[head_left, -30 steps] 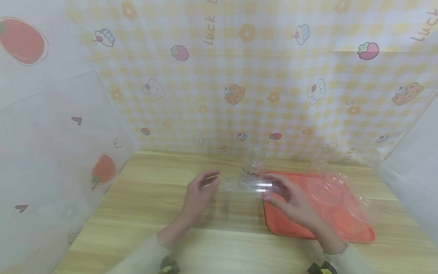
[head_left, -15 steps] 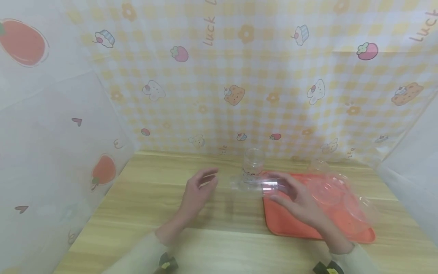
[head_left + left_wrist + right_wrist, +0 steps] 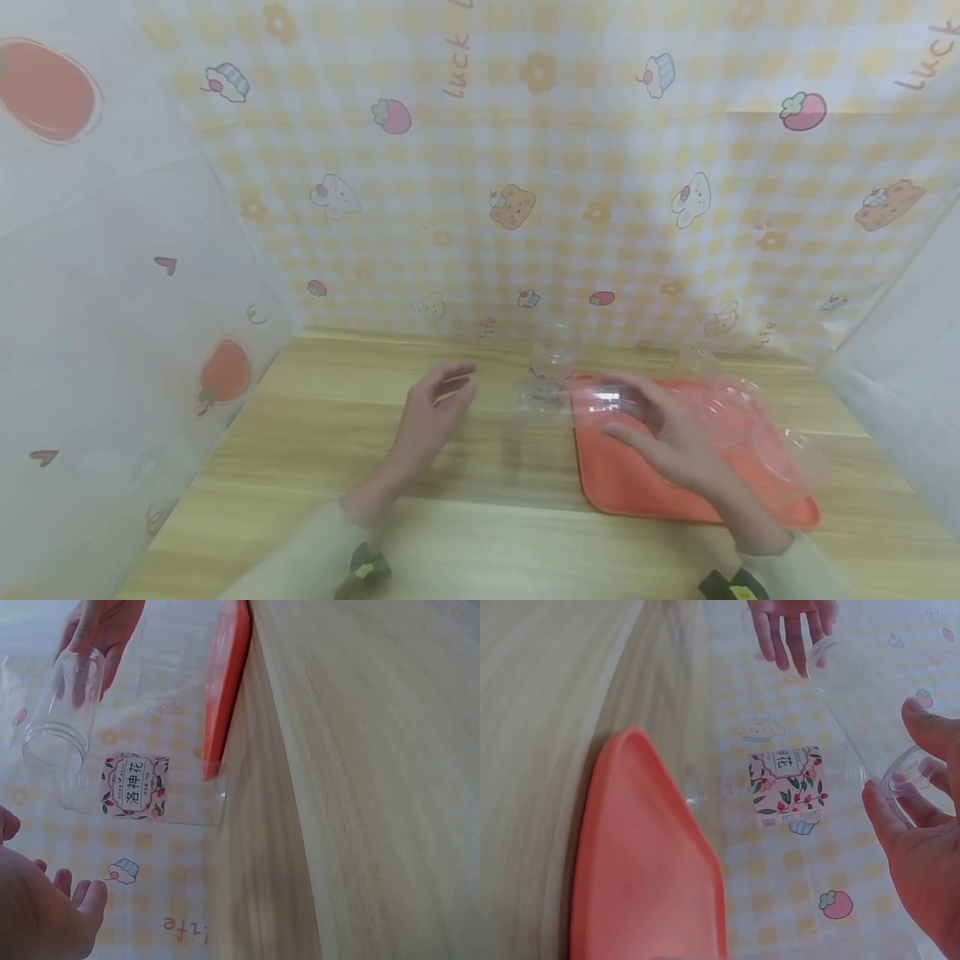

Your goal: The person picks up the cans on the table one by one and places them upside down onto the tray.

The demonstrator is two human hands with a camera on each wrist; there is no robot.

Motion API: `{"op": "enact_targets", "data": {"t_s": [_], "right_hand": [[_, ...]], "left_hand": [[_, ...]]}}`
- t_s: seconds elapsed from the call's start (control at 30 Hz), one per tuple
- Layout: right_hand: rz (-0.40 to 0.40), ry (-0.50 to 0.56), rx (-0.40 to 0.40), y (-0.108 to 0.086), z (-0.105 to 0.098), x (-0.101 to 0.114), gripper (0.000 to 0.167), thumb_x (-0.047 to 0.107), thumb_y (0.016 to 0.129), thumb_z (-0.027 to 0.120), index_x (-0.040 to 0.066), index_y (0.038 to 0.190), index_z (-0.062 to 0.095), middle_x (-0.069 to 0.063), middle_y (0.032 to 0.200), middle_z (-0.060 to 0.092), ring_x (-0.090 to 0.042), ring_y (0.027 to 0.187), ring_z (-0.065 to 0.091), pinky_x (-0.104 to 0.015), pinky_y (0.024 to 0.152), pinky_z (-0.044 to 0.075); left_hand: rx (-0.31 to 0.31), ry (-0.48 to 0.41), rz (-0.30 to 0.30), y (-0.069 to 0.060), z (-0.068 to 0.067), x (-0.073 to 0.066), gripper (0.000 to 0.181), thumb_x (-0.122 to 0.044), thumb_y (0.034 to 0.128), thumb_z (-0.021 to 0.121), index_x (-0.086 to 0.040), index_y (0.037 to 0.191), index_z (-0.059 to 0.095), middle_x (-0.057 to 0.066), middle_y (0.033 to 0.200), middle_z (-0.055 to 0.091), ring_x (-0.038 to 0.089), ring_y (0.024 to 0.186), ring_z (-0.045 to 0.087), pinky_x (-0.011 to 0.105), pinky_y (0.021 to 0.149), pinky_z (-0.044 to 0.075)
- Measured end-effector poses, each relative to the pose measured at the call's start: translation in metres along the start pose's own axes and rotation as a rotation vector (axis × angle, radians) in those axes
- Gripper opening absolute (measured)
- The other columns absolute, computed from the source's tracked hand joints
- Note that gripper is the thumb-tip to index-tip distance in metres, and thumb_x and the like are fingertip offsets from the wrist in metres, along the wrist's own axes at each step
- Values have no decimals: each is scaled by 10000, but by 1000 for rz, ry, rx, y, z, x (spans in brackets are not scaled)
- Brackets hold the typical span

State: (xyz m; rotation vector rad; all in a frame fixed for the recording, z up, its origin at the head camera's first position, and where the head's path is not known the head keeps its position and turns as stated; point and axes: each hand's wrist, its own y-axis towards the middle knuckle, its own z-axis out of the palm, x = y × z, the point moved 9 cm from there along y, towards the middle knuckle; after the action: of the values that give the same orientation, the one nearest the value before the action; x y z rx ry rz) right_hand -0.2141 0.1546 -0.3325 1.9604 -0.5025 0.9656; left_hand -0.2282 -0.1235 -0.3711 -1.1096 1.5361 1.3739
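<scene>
My right hand (image 3: 671, 437) grips one end of a clear plastic jar (image 3: 64, 712), thumb on one side and fingers on the other. The jar lies sideways in the air, its threaded open mouth pointing left, over the near left part of the orange tray (image 3: 618, 492). Apart from it, on the left, my left hand (image 3: 431, 417) hovers above the table with relaxed fingers and nothing in them. Behind the held jar a second clear jar (image 3: 555, 346) stands upright on the table; its pink floral label (image 3: 787, 784) shows in both wrist views.
Several transparent plastic containers (image 3: 783, 454) lie on the tray and along its right edge, their shapes hard to make out. A patterned cloth (image 3: 450, 167) hangs at the back edge of the wooden table (image 3: 322, 467), with white sheets at both sides.
My right hand has moved to the right with the jar, widening the gap to my left hand. The left hand has stayed almost in place.
</scene>
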Motion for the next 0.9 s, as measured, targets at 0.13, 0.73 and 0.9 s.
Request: {"op": "enact_targets", "data": {"t_s": [0.13, 0.73, 0.9], "right_hand": [[50, -68, -6, -1, -5, -1, 658, -228, 848, 672, -54, 1444, 453, -188, 1378, 552, -242, 1270, 555, -376, 1010, 493], [47, -157, -11, -7, -20, 8, 658, -235, 835, 681, -73, 1432, 458, -144, 1408, 539, -222, 1294, 532, -328, 1049, 455], [78, -214, -25, -12, -27, 7, 642, -190, 854, 699, -38, 1436, 478, -150, 1391, 560, -213, 1284, 542, -301, 1051, 450]], "left_hand": [[-8, 8, -6, 3, -2, 1, 329, -113, 998, 650, -17, 1311, 614, 155, 1343, 607, 351, 1222, 571, 431, 1016, 501], [11, 50, -30, 11, -4, 6, 345, -123, 991, 665, -7, 1313, 616, 92, 1306, 632, 323, 1216, 578, 391, 1009, 506], [42, 91, -13, 12, -4, 7, 391, -137, 981, 681, 17, 1330, 594, 155, 1333, 611, 366, 1232, 561, 431, 1017, 499]]}}
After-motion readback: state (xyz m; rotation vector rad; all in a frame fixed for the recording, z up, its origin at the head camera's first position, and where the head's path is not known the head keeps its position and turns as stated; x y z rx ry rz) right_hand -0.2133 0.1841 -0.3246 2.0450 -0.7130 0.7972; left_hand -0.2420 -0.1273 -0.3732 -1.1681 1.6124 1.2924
